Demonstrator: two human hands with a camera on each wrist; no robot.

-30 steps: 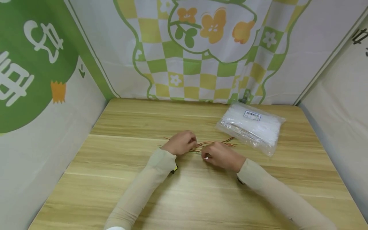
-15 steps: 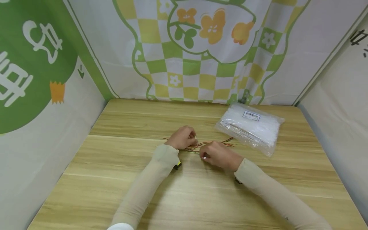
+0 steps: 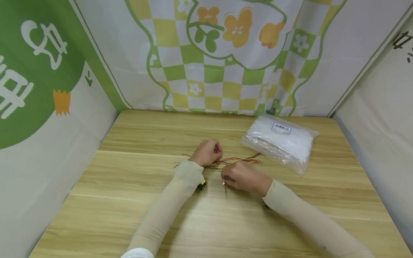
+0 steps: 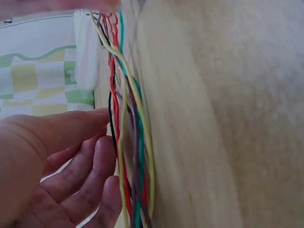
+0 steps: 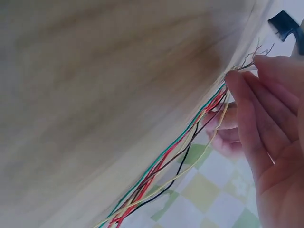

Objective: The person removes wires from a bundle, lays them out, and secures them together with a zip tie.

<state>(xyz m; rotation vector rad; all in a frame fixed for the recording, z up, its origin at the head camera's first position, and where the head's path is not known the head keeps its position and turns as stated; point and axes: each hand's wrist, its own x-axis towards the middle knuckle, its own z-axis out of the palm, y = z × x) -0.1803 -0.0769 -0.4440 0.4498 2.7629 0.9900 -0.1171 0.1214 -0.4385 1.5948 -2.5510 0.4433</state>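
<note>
A loose bundle of thin wires [image 3: 230,161], coloured red, black, yellow, green and brown, lies across the wooden table. Past its far side my left hand [image 3: 207,153] has curled fingers; the left wrist view puts the thumb [image 4: 88,119] right at the wires [image 4: 124,133]. Whether that hand pinches anything is hidden. My right hand [image 3: 245,176] overlaps the near side of the bundle in the head view, fingertips together on a small white piece that looks like a cable tie [image 3: 223,182]. In the right wrist view its fingers meet beside the wires [image 5: 166,159].
A clear plastic bag [image 3: 280,139] packed with white strips and bearing a barcode label lies at the back right of the table [image 3: 155,129]. Patterned cloth [image 3: 222,82] rises behind the table, with more cloth on both sides.
My left hand has shifted slightly right and away from me. The right hand has edged left, and the white piece now points down below its fingertips. The bag and wires look unchanged.
</note>
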